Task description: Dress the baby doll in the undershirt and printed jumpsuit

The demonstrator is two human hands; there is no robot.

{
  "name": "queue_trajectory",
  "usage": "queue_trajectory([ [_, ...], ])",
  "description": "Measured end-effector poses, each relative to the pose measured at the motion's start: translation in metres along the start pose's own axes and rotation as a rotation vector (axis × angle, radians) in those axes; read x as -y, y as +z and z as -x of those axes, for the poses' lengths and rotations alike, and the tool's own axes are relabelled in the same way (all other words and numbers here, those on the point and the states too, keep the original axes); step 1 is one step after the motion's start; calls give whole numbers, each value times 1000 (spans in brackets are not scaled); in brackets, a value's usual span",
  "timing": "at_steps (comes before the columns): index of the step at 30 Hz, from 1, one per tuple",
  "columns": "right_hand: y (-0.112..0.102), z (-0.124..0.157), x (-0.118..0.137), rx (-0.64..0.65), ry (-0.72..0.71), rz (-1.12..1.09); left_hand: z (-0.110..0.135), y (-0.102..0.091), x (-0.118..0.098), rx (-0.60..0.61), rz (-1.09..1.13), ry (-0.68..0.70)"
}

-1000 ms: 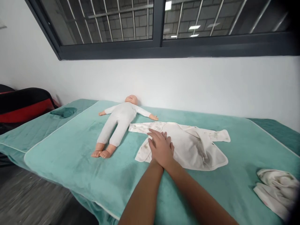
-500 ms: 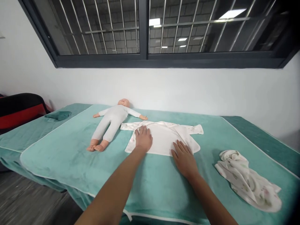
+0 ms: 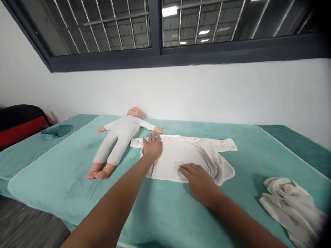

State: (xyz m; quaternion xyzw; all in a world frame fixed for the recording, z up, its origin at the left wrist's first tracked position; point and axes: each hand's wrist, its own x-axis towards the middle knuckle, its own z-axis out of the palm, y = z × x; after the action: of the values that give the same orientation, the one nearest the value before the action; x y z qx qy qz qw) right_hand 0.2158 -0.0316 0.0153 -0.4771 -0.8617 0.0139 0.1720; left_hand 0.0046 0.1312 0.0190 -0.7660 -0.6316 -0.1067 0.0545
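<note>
A white baby shirt (image 3: 181, 151) lies spread on the green cloth with its sleeves out to both sides. My left hand (image 3: 153, 146) rests flat on its left part, near the sleeve, fingers spread. On the lower middle of the shirt lies my right hand (image 3: 200, 181), its fingers stretched out and pointing left. Folds bunch up in the fabric to the right of that hand. To the left, a baby doll (image 3: 117, 137) in a white bodysuit lies on its back, one hand close to the shirt's left sleeve.
A crumpled white printed cloth (image 3: 292, 203) lies at the right. The green padded cover (image 3: 64, 172) spans the table. A dark green cloth (image 3: 58, 131) and a black-and-red object (image 3: 23, 124) are at the far left. Behind stands a white wall with a barred window (image 3: 155, 31).
My right hand has turned leftward and sits nearer the shirt's middle; folds have formed on the shirt's right side. My left hand has shifted slightly up the shirt. The view has moved too.
</note>
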Motion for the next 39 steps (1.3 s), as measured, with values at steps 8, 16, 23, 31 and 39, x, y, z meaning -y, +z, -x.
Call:
queue_trajectory([
  [8, 16, -111, -60, -100, 412, -113, -10, 6, -27, -219, 125, 372],
  [16, 43, -121, -78, -220, 452, 103, -10, 20, -42, -89, 224, 301],
  [23, 49, -112, -67, -166, 426, 255, 0, 9, -45, -77, 201, 297],
  [31, 50, -85, -44, -99, 377, 211, 58, -9, -31, -19, 303, 257],
  [39, 40, -68, -12, -146, 238, -162, 89, -52, 43, -143, 559, -35],
])
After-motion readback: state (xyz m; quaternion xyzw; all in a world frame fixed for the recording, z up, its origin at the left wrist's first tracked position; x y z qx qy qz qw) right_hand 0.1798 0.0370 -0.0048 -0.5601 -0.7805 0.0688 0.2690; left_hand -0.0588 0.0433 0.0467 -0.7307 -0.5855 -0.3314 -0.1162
